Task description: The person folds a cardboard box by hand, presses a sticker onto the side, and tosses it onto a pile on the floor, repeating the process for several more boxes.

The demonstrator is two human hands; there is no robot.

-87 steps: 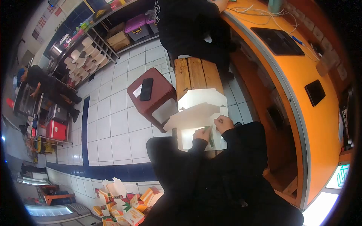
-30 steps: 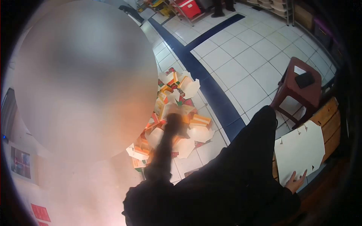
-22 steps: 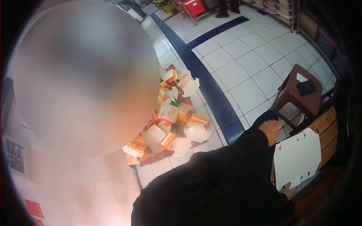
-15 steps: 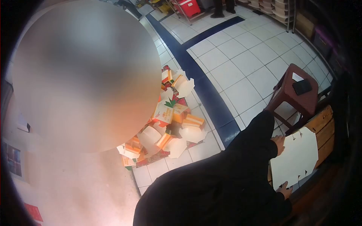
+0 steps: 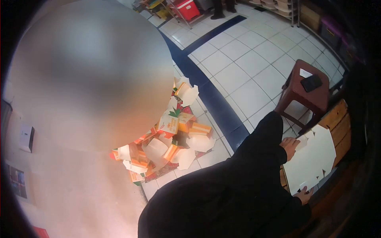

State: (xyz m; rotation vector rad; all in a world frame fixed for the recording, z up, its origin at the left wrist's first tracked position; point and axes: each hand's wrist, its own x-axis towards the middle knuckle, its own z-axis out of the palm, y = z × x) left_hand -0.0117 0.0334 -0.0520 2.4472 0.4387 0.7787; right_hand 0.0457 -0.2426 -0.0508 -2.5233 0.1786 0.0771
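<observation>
A flat white card sheet [image 5: 311, 160] with notched edges, like an unfolded food box, lies on slatted wooden boards [image 5: 342, 129] at the right of the head view. My left hand [image 5: 290, 147] is at the sheet's upper left edge, its fingers closed over the border. At the lower edge, my right hand [image 5: 304, 195] grips the card, fingertips on its face. Black sleeves cover both arms.
A brown plastic stool [image 5: 295, 89] carries a dark flat object [image 5: 311, 83]. Several orange and white folded food boxes [image 5: 168, 123] are heaped on the floor. Another person's dark legs [image 5: 217, 8] show at the back. A large blurred shape hides the upper left.
The view has shifted a little, moving the floor and stool slightly up and left. My left hand's fingers now reach farther along the card's edge; both hands stay on it.
</observation>
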